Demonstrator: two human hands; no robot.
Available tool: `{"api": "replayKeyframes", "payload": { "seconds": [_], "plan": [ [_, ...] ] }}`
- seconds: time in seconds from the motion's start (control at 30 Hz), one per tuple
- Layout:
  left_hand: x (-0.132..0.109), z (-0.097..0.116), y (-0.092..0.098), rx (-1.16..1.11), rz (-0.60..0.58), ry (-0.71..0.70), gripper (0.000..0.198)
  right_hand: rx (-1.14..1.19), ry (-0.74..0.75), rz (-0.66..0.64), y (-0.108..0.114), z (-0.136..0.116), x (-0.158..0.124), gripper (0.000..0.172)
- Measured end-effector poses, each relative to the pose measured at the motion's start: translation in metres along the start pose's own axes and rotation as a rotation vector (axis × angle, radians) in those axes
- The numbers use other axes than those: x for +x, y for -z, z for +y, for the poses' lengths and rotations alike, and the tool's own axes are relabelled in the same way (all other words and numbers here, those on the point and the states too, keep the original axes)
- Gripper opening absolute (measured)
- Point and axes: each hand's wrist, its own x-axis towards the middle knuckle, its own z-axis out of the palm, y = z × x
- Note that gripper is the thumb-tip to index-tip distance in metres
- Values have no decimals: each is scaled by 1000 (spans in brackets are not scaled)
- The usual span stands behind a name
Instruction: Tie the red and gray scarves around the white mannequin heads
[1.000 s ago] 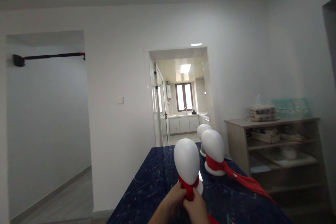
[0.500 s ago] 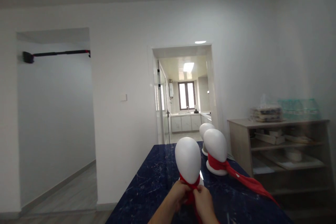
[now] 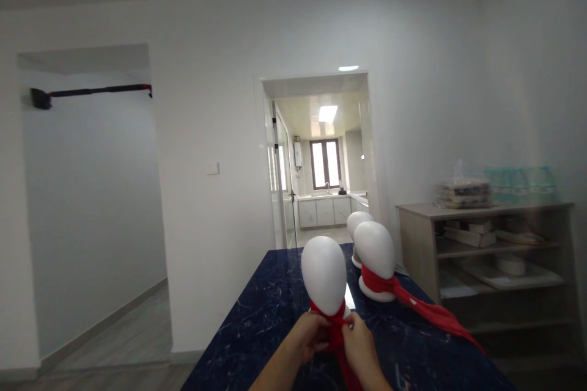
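A white mannequin head [image 3: 323, 275] stands on the dark blue marbled table [image 3: 257, 305] in front of me. Round its neck goes a red scarf [image 3: 337, 337], crossed at the front, with an end hanging down toward me. My left hand [image 3: 312, 335] pinches the scarf at the left of the crossing. On the right side of it, my right hand [image 3: 356, 337] grips the cloth between thumb and fingers. Part of the scarf is hidden behind my hands.
Right of it, a second mannequin head [image 3: 373, 250] wears another red scarf [image 3: 431, 311] trailing across the table. A third head [image 3: 355, 223] stands behind. A shelf unit [image 3: 415, 211] with wrapped packages [image 3: 464, 192] and bottles [image 3: 520, 184] is at the right.
The near mannequin head now leans slightly further left in view. My hands have moved a little apart at the scarf's crossing, both still holding it. The camera view has shifted slightly.
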Motion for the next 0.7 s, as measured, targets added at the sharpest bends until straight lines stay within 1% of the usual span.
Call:
{"api": "replayKeyframes", "payload": {
  "seconds": [0.13, 0.27, 0.4, 0.47, 0.57, 0.63, 0.7],
  "plan": [
    [-4, 3, 1, -10, -25, 19, 46, 18, -16, -34, 4, 3, 1, 20],
    [-8, 11, 4, -5, -69, 57, 37, -3, -29, -54, 7, 5, 2, 21],
    [-6, 18, 11, 95, -69, 73, 33, -68, 13, -78, 6, 7, 4, 21],
    [-5, 20, 15, 145, -61, 54, 38, -132, 49, -89, 8, 6, 4, 21],
    [-5, 23, 24, 231, -64, 41, 57, -282, 120, -83, 13, 4, 3, 22],
    [-6, 26, 33, 326, -43, 8, 66, -358, 148, -80, 18, 2, 4, 22],
    [-7, 31, 44, 391, -20, -61, 67, -377, 145, -91, 21, 1, 5, 21]
  ]
}}
